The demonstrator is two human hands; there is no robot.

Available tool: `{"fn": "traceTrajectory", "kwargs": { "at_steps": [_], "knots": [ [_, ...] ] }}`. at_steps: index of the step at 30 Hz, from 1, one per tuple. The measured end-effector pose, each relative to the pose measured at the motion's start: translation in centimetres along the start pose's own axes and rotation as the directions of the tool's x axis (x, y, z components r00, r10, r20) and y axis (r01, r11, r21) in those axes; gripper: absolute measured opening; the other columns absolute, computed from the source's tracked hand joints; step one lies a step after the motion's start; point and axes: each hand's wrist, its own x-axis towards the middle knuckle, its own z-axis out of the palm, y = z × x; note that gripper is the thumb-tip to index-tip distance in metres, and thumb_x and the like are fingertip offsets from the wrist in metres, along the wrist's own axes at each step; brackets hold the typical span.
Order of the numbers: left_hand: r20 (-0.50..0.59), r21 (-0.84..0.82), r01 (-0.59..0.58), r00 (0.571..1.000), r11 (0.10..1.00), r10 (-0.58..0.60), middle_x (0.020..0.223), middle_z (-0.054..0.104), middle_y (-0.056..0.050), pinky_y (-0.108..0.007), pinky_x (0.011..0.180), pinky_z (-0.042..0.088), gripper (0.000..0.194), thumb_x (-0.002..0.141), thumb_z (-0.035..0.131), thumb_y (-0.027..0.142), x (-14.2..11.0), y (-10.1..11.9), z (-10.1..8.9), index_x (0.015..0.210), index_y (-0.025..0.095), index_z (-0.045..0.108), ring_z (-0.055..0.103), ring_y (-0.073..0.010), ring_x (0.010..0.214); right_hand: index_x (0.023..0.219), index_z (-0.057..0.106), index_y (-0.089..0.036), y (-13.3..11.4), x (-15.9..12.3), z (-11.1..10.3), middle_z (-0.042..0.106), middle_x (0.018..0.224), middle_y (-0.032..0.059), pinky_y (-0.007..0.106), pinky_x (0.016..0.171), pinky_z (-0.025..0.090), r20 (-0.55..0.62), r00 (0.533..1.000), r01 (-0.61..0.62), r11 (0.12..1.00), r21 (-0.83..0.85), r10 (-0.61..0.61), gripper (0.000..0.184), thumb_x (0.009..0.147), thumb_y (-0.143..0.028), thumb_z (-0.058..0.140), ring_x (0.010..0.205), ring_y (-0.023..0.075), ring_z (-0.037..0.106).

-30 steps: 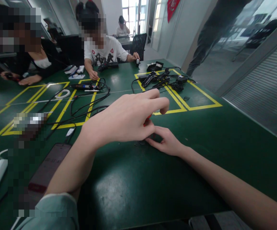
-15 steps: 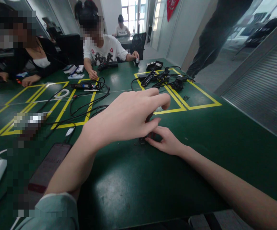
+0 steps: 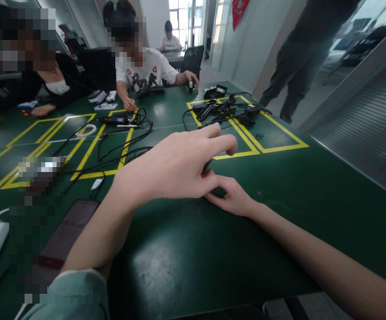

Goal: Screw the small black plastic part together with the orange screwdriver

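My left hand (image 3: 176, 164) arches over the table ahead of me, thumb and fingers curled round a small dark thing with a red part (image 3: 206, 169). Most of that thing is hidden behind the hand, so its kind does not show. Low and just right of it, my right hand (image 3: 235, 195) rests near the tabletop. Its thumb and fingers pinch close at the foot of the same spot, partly behind my left thumb. What the right fingers grip is hidden. Both hands are closed and nearly touching on the green table (image 3: 193, 253).
A phone (image 3: 68, 233) lies beside my left forearm. Black cables (image 3: 122, 138) and a white ring (image 3: 86, 130) lie beyond. Dark devices with cables (image 3: 226, 111) occupy yellow-taped squares ahead. Two people (image 3: 159, 66) sit across the table; another person (image 3: 299, 62) stands at right.
My left thumb lifted briefly, showing more of the dark thing, then came back down against it. The right hand stays in place. The co-worker at left moved a hand outward.
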Motion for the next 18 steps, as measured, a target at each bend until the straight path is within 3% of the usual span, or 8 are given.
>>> {"fn": "traceTrajectory", "kwargs": {
  "at_steps": [7,13,18],
  "knots": [
    [-0.046,0.022,0.042,0.998,0.999,-0.041,0.115,0.064,-0.009,-0.029,0.071,0.046,0.03,0.092,0.05,0.018,0.16,0.11,0.02,0.12,0.019,0.062,0.062,-0.0178,0.083,0.106,0.067,-0.02,-0.1,0.05,-0.11,0.075,0.091,0.0045,0.031,0.071,0.059,0.022,1.0,-0.018,1.0,-0.007,0.018,0.011,0.097,-0.023,0.062,0.072,0.0178,0.069],
    [0.025,-0.005,0.007,1.0,1.0,-0.007,0.112,0.065,-0.01,-0.029,0.069,0.045,0.023,0.091,0.052,0.016,0.18,-0.04,-0.04,0.109,0.017,0.065,0.063,-0.0191,0.086,0.105,0.066,-0.02,-0.08,0.04,-0.11,0.075,0.091,0.0046,0.029,0.068,0.057,0.011,1.0,0.006,1.0,-0.005,-0.006,0.009,0.097,-0.021,0.063,0.071,0.0167,0.069],
    [-0.008,-0.017,0.001,1.0,1.0,-0.001,0.107,0.069,-0.009,-0.029,0.072,0.045,0.025,0.092,0.052,0.014,0.03,-0.43,-0.25,0.111,0.017,0.066,0.065,-0.0195,0.087,0.108,0.067,-0.019,-0.05,0.02,-0.16,0.075,0.092,0.005,0.03,0.07,0.058,0.029,0.999,-0.022,1.0,-0.006,0.022,0.012,0.097,-0.023,0.063,0.074,0.0172,0.07]
  ]
}}
